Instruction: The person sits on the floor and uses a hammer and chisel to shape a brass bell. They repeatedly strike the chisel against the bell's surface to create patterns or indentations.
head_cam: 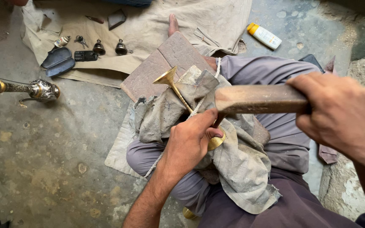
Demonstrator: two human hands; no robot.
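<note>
With our left hand (191, 137) clamped around the flared golden brass stem (178, 90) on the grey lap cloth (237, 164), our right hand (339, 109) grips the wooden mallet (258, 99) — we'd best strike squarely, lightly, clear of the fingers.

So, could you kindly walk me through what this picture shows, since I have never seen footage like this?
There is no machine here: the single picture comes from a camera on a person's head, looking down at their own two hands as they sit on the floor. The left hand has its grip on a brass trumpet-shaped piece, which rests on a grey rag over the lap. The right hand holds a wooden mallet, blurred, above it. A brick lies in front. On the beige cloth lie two small bells, keys, a phone and a dark case. A white bottle lies on the concrete.
</note>
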